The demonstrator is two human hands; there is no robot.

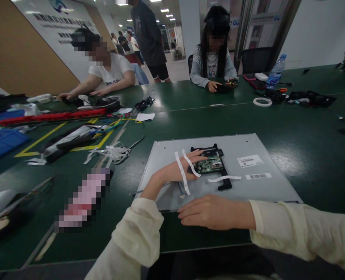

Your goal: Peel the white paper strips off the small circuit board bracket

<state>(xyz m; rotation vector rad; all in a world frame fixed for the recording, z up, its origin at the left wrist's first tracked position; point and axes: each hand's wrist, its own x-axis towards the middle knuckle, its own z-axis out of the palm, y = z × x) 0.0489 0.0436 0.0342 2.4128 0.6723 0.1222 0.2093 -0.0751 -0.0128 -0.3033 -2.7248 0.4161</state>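
Observation:
A grey metal panel [248, 182] lies flat on the green table in front of me. A green circuit board [209, 165] in a black bracket [225, 182] sits on its middle. My left hand [181, 169] reaches onto the panel with fingertips touching the board's left edge. Two white tape strips [184, 177] lie across this hand. A third white strip [224, 179] lies on the panel just right of it. My right hand [213, 212] rests flat, fingers together, on the panel's near edge, holding nothing.
Cables, a red strip [52, 116] and white ties [111, 151] clutter the left of the table. A tape roll [262, 102], water bottle [275, 74] and black gear [309, 98] lie far right. Two seated people work at the far side; another stands behind.

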